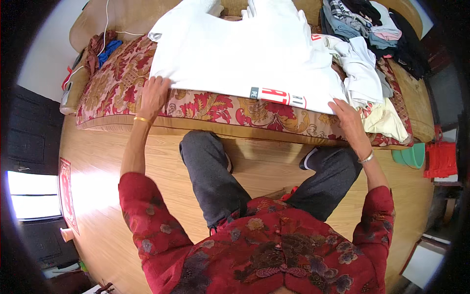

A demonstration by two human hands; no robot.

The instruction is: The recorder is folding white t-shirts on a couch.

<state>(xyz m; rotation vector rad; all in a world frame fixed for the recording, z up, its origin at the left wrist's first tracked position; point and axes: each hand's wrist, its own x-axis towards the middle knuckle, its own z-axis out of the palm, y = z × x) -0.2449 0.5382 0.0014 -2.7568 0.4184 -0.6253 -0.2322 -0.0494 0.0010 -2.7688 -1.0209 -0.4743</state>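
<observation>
A white shirt (227,55) with a red and dark print near its front edge lies spread over the patterned sofa cushion (205,108). At the shirt's near left corner, my left hand (153,96) grips the fabric, its fingers over the edge. My right hand (350,119) holds the near right corner of the same edge, thumb and fingers together on the cloth. Between my hands the edge runs nearly straight, sloping slightly down to the right. The shirt's far part reaches up against the sofa back and leaves the top of the view.
Crumpled white clothes (361,73) and a pale yellow garment (387,119) lie right of the shirt. Behind them sits a pile of folded clothes (361,20). A green bucket (413,156) and red bag (440,160) stand right. A white cord (106,25) hangs left.
</observation>
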